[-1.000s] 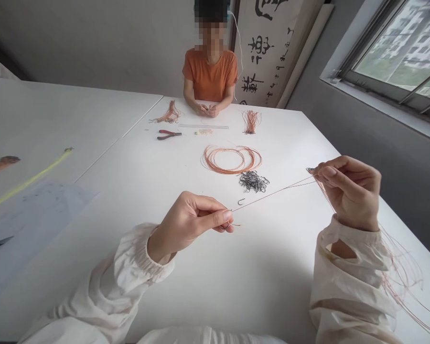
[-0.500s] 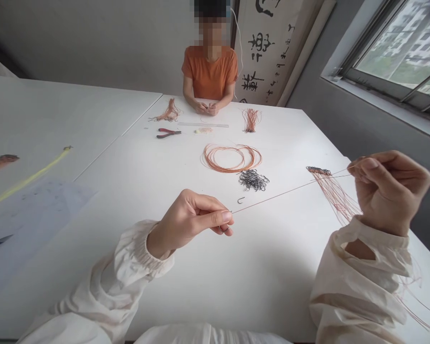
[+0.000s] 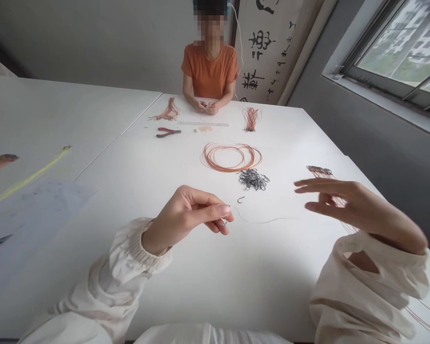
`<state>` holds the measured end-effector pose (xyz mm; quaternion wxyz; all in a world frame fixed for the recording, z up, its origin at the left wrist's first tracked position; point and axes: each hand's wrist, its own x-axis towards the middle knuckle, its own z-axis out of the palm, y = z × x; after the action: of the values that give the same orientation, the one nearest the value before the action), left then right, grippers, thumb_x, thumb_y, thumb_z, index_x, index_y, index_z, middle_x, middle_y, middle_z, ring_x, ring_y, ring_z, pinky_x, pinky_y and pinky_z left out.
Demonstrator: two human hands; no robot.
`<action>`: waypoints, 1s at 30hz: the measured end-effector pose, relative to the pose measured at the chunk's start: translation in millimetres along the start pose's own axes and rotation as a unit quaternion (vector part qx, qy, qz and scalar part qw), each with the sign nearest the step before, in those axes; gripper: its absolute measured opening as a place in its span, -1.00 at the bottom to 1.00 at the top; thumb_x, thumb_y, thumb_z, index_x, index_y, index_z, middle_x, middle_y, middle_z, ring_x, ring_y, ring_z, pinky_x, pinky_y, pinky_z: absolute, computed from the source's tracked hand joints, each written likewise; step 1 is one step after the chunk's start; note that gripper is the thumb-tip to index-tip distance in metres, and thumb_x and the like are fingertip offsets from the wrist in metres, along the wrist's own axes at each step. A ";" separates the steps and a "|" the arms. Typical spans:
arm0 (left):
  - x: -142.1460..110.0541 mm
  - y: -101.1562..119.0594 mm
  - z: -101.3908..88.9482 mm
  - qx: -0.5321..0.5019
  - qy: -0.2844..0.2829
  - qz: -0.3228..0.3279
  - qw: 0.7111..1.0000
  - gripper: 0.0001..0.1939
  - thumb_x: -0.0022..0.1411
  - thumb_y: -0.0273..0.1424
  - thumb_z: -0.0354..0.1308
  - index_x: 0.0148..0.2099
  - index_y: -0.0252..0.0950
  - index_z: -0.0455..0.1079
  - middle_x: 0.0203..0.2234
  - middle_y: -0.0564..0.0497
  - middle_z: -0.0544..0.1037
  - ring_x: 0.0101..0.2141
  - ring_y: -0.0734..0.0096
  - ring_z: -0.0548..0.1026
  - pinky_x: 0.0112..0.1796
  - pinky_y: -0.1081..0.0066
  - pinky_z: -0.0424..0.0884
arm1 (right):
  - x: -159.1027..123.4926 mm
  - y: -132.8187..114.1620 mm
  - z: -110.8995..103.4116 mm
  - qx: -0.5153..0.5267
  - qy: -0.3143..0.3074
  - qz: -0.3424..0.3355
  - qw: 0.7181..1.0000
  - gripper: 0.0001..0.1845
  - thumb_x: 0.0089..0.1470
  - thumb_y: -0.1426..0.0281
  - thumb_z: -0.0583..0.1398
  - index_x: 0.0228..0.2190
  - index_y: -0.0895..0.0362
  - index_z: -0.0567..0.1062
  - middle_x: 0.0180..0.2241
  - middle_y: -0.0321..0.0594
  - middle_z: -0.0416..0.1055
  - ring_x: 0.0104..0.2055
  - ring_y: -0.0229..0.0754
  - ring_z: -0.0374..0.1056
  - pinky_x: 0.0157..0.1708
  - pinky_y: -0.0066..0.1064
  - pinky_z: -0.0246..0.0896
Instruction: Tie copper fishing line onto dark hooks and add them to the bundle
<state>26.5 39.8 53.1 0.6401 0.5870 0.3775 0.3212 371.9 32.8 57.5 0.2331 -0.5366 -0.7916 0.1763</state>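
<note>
My left hand [image 3: 197, 212] pinches a fish hook [image 3: 224, 222] between thumb and fingers; only a bit of its dark curve shows below the fingertips. From the pinch a thin line [image 3: 261, 222] trails slack to the right. Apart from it, my right hand [image 3: 347, 200] hovers with fingers spread and nothing in them, in front of a bundle of hooks tied to orange lines [image 3: 319, 170]. Beyond my left fingertips lie a single loose hook [image 3: 241, 199] and a pile of dark hooks [image 3: 253, 179]. Behind the pile rests a coil of orange line [image 3: 215, 165].
Across the white table [image 3: 215, 286] sits a person in an orange shirt [image 3: 210, 71], hands together. Near them lie pliers [image 3: 168, 132], a ruler [image 3: 203, 124] and tied bundles [image 3: 251, 119]. At left are a paper sheet [image 3: 46, 215] and a yellow strand [image 3: 32, 177].
My right hand has let go of the line, opened, and moved left and down. The line, taut before, now hangs slack. My left hand keeps its pinch almost in place.
</note>
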 end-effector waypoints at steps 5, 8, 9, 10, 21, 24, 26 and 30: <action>2.3 -1.4 1.0 0.025 -0.028 -0.019 0.999 -0.80 0.22 -0.35 0.26 -0.35 -0.41 0.58 -0.51 -0.06 0.60 -0.48 0.42 0.58 -0.43 0.54 0.53 | 24.9 -79.1 58.9 0.321 -0.102 -0.025 0.941 -0.66 0.21 0.25 0.19 0.00 0.05 0.47 0.00 -0.07 0.45 -0.49 -0.30 0.43 -0.46 -0.37 0.42; 3.2 -3.0 -0.5 0.051 -0.036 -0.011 0.998 -0.76 0.25 -0.32 0.23 -0.35 -0.40 0.57 -0.50 -0.05 0.59 -0.47 0.42 0.56 -0.41 0.51 0.52 | 31.7 -97.9 90.1 0.436 -0.132 -0.018 0.890 -0.74 0.17 0.27 0.24 -0.14 0.13 0.49 -0.29 -0.16 0.52 -0.47 -0.26 0.42 -0.45 -0.39 0.41; 3.5 -3.5 -1.0 0.057 -0.037 -0.009 0.998 -0.75 0.26 -0.31 0.22 -0.35 -0.40 0.56 -0.49 -0.05 0.59 -0.47 0.43 0.55 -0.41 0.51 0.51 | 32.6 -98.8 96.2 0.455 -0.122 -0.008 0.882 -0.76 0.15 0.26 0.26 -0.20 0.15 0.49 -0.39 -0.21 0.50 -0.49 -0.28 0.39 -0.47 -0.42 0.38; 3.8 -4.1 -1.3 0.062 -0.037 -0.010 0.997 -0.75 0.26 -0.30 0.22 -0.36 -0.39 0.55 -0.48 -0.05 0.59 -0.48 0.45 0.55 -0.41 0.51 0.51 | 33.1 -98.1 99.9 0.465 -0.112 0.001 0.878 -0.77 0.12 0.26 0.28 -0.26 0.16 0.49 -0.44 -0.23 0.48 -0.48 -0.28 0.36 -0.49 -0.44 0.34; 4.4 -6.3 -1.9 -0.012 -0.051 -0.007 0.999 -0.74 0.33 -0.29 0.13 -0.27 -0.38 0.52 -0.41 -0.07 0.59 -0.40 0.38 0.60 -0.34 0.48 0.52 | 34.6 -91.3 99.0 0.496 -0.069 0.033 0.865 -0.79 0.12 0.25 0.29 -0.38 0.16 0.51 -0.44 -0.22 0.47 -0.49 -0.31 0.20 -0.56 -0.45 0.01; 3.6 -5.5 -1.0 -0.007 -0.036 0.001 0.999 -0.85 0.26 -0.37 0.23 -0.23 -0.38 0.53 -0.43 -0.05 0.59 -0.39 0.41 0.58 -0.32 0.48 0.51 | 35.1 -90.8 99.6 0.508 -0.064 0.033 0.859 -0.84 0.13 0.31 0.29 -0.39 0.15 0.50 -0.46 -0.27 0.44 -0.52 -0.35 0.13 -0.57 -0.46 -0.05; 3.2 -5.1 0.0 0.004 -0.035 0.006 0.999 -0.87 0.24 -0.40 0.24 -0.24 -0.39 0.53 -0.46 -0.03 0.57 -0.40 0.43 0.55 -0.32 0.48 0.50 | 35.4 -89.9 99.6 0.511 -0.061 0.034 0.857 -0.84 0.13 0.31 0.28 -0.40 0.15 0.50 -0.50 -0.31 0.41 -0.55 -0.38 0.08 -0.59 -0.47 -0.09; 2.6 -4.1 1.2 0.058 -0.019 0.030 0.998 -0.85 0.25 -0.39 0.22 -0.27 -0.38 0.54 -0.51 0.00 0.53 -0.44 0.47 0.48 -0.36 0.49 0.45 | 36.2 -87.2 98.9 0.513 -0.068 0.040 0.855 -0.81 0.12 0.28 0.29 -0.41 0.15 0.50 -0.53 -0.33 0.33 -0.55 -0.37 0.04 -0.59 -0.47 -0.11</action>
<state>28.7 41.0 48.8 0.6024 0.6401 0.3654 0.3065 238.4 32.1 28.2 0.4136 -0.3588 -0.5802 0.6030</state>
